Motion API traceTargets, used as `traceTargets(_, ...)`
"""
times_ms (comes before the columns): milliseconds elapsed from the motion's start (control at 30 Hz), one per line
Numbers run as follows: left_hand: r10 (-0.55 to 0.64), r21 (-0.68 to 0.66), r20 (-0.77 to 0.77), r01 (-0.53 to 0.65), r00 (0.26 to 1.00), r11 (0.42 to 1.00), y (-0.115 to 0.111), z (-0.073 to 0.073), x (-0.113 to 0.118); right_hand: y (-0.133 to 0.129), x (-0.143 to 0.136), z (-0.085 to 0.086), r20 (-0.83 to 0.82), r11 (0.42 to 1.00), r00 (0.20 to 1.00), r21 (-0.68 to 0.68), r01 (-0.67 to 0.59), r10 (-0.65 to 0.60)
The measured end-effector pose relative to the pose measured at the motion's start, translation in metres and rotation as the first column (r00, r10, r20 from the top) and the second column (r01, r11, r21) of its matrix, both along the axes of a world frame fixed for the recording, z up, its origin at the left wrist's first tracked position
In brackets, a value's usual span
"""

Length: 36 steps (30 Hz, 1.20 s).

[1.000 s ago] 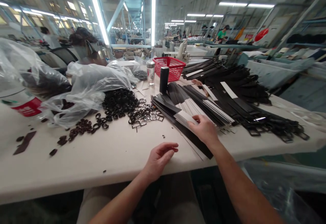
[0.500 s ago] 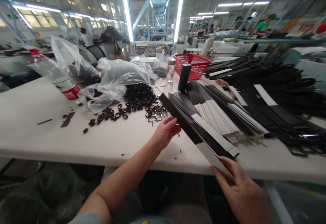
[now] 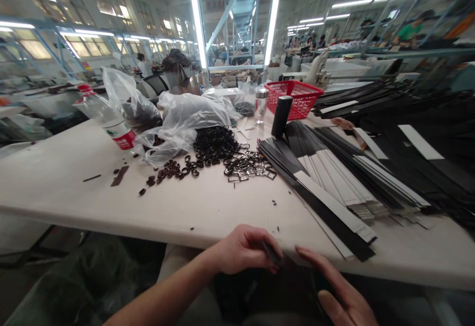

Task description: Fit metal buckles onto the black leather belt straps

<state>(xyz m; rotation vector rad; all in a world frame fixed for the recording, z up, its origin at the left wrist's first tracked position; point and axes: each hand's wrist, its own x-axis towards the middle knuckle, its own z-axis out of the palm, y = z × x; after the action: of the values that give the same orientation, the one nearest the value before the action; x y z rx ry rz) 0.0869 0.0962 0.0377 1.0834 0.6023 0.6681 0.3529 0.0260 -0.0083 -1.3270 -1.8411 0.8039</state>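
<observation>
My left hand (image 3: 243, 249) pinches a dark strap (image 3: 274, 259) end at 6 o'clock, below the table (image 3: 111, 202) edge. My right hand (image 3: 334, 294) cups it at 5 o'clock; long axis unclear.

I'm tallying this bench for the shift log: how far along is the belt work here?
Looks done: black straps with buckles heaped far right, too blurred to be sure. In hand: the left hand pinches a dark strap end below the white table's edge, the right hand beside it. Left: a fan of black and white strips, loose metal buckles and black rings.
</observation>
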Motion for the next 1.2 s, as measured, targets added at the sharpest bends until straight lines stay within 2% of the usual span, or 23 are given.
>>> traceTargets(67, -0.052, 0.045, -0.002, 0.052, 0.999, 0.998, -0.007, 0.001, 0.002, 0.007, -0.026, 0.01, -0.13, 0.993, 0.989, -0.083, -0.088, 0.076)
traceTargets(133, -0.066, 0.038, 0.004, 0.066, 0.998, 0.997, -0.008, 0.005, -0.002, 0.014, -0.043, 0.019, -0.187, 0.993, 0.981, -0.097, -0.071, 0.052)
traceTargets(200, -0.042, -0.019, 0.022, 0.042, 0.999, 0.999, -0.006, 0.009, -0.01, 0.018, -0.052, 0.026, -0.173, 0.998, 0.985, -0.063, -0.016, 0.005)
traceTargets(333, 0.201, -0.035, -0.085, -0.205, 0.976, 0.978, -0.004, 0.008, -0.018, 0.024, -0.063, 0.034, -0.024, 0.996, 1.0, 0.088, 0.019, -0.017)
traceTargets(467, 0.358, -0.065, -0.134, -0.369, 0.924, 0.927, -0.009, -0.001, -0.014, 0.024, -0.079, 0.034, 0.097, 0.958, 0.988, 0.273, 0.088, -0.118)
traceTargets(600, 0.415, -0.118, -0.118, -0.428, 0.902, 0.896, -0.015, -0.007, -0.01, 0.022, -0.091, 0.029, 0.105, 0.915, 0.984, 0.391, 0.095, -0.147)
traceTargets(867, 0.451, -0.071, -0.112, -0.46, 0.885, 0.885, -0.019, -0.011, -0.018, 0.033, -0.099, 0.021, 0.091, 0.95, 0.995, 0.313, 0.011, -0.042)
traceTargets(967, 0.469, 0.035, -0.156, -0.469, 0.869, 0.882, -0.027, -0.006, -0.026, 0.035, -0.105, 0.023, 0.084, 0.955, 0.996, 0.292, -0.056, 0.033)
traceTargets(1033, 0.484, 0.195, -0.215, -0.448, 0.848, 0.872, -0.036, -0.004, -0.029, 0.035, -0.105, 0.019, 0.113, 0.948, 0.99, 0.298, -0.113, 0.083)
traceTargets(1100, 0.518, 0.453, -0.298, -0.358, 0.802, 0.816, -0.044, -0.007, -0.031, 0.041, -0.101, 0.004, 0.155, 0.93, 0.979, 0.324, -0.174, 0.129)
traceTargets(1200, 0.604, 0.721, -0.412, -0.161, 0.682, 0.674, -0.042, -0.022, -0.039, 0.065, -0.102, -0.035, 0.176, 0.888, 0.964, 0.385, -0.252, 0.197)
